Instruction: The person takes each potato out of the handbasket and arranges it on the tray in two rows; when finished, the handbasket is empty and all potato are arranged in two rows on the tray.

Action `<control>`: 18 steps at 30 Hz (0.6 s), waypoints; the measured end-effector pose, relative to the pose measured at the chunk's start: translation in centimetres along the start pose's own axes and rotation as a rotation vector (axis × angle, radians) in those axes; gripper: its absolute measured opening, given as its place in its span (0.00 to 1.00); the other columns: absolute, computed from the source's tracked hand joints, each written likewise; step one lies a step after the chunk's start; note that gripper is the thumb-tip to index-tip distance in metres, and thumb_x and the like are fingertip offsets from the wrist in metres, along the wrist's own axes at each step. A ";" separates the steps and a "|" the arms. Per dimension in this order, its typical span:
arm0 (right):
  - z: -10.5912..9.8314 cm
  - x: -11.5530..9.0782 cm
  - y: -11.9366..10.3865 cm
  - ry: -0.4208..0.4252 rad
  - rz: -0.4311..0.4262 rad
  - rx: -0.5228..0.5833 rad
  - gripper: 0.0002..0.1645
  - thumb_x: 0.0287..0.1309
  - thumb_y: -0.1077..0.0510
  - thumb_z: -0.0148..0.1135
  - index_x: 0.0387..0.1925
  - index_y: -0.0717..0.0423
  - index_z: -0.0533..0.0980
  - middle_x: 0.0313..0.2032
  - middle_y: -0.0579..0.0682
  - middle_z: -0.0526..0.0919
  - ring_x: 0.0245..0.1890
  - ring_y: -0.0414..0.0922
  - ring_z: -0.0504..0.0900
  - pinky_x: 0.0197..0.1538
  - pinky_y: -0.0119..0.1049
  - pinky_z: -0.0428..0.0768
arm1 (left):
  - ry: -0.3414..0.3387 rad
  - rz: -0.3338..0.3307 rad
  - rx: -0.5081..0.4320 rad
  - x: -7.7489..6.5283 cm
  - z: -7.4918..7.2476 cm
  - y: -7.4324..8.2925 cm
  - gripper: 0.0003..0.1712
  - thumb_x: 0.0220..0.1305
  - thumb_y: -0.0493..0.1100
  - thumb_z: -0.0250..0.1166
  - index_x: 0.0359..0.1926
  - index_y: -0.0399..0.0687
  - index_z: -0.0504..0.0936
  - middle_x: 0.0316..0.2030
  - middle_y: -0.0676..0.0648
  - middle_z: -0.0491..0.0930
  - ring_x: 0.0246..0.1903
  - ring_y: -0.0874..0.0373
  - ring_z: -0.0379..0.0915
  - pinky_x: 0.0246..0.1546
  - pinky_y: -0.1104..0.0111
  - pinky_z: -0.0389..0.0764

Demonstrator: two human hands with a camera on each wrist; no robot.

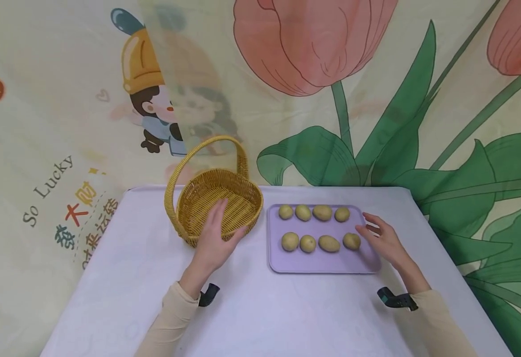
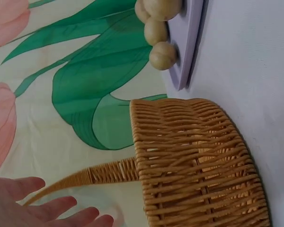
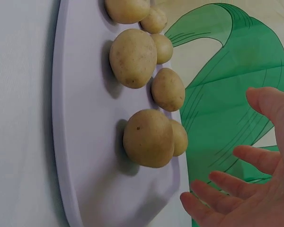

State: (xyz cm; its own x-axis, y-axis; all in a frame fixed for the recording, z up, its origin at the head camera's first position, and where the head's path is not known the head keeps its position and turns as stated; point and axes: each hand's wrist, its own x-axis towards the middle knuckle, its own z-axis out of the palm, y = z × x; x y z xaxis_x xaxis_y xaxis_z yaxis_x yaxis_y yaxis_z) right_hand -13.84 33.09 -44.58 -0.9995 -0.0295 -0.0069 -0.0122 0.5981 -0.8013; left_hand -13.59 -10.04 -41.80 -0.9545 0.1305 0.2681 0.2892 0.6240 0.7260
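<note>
Several potatoes (image 1: pixel 329 243) lie in two rows on a purple tray (image 1: pixel 322 265). At the tray's right end, my right hand (image 1: pixel 386 241) hovers with spread fingers, nearest the end potato (image 1: pixel 351 241) of the front row; the right wrist view shows that hand (image 3: pixel 246 189) beside the potatoes (image 3: pixel 149 138), holding nothing. A wicker basket (image 1: pixel 260 198) with a tall arched handle stands left of the tray. My left hand (image 1: pixel 215 246) is over the basket's near rim in the head view, fingers extended and holding nothing. In the left wrist view its fingertips (image 2: pixel 61 204) show near the basket's handle (image 2: pixel 109 172).
A white cloth (image 1: pixel 287 312) covers the table. Behind it hangs a curtain (image 1: pixel 314 124) printed with tulips and a cartoon figure. A dark wrist camera mount (image 1: pixel 209 295) sits on the left wrist, another mount (image 1: pixel 397 300) on the right.
</note>
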 end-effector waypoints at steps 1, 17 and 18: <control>0.1 0.1 0.0 0.005 -0.013 -0.002 0.41 0.70 0.51 0.58 0.71 0.72 0.56 0.69 0.74 0.57 0.65 0.73 0.60 0.64 0.66 0.65 | -0.010 -0.004 0.015 0.3 0.2 0.1 0.50 0.65 0.64 0.61 0.78 0.50 0.51 0.76 0.42 0.48 0.73 0.41 0.47 0.69 0.39 0.56; 1.2 1.9 -2.1 0.055 -0.089 -0.124 0.41 0.70 0.51 0.57 0.72 0.71 0.54 0.68 0.76 0.55 0.67 0.73 0.57 0.64 0.70 0.63 | -0.056 0.037 0.185 3.4 1.0 -0.3 0.51 0.65 0.68 0.56 0.77 0.46 0.49 0.76 0.37 0.46 0.74 0.40 0.41 0.72 0.43 0.52; 1.3 2.1 -2.2 0.063 -0.105 -0.135 0.41 0.69 0.51 0.57 0.72 0.71 0.54 0.68 0.76 0.55 0.67 0.73 0.56 0.65 0.70 0.62 | -0.060 0.042 0.199 3.6 1.0 -0.2 0.51 0.66 0.68 0.56 0.77 0.46 0.49 0.76 0.37 0.46 0.74 0.40 0.40 0.72 0.43 0.51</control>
State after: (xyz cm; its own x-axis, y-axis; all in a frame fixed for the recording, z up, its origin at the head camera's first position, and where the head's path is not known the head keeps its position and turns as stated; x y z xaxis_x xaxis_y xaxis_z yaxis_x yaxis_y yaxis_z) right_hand -15.84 30.68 -43.55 -0.9923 -0.0500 0.1132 -0.1158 0.6965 -0.7081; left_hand -17.13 -8.91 -41.66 -0.9462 0.2012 0.2533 0.3144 0.7559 0.5742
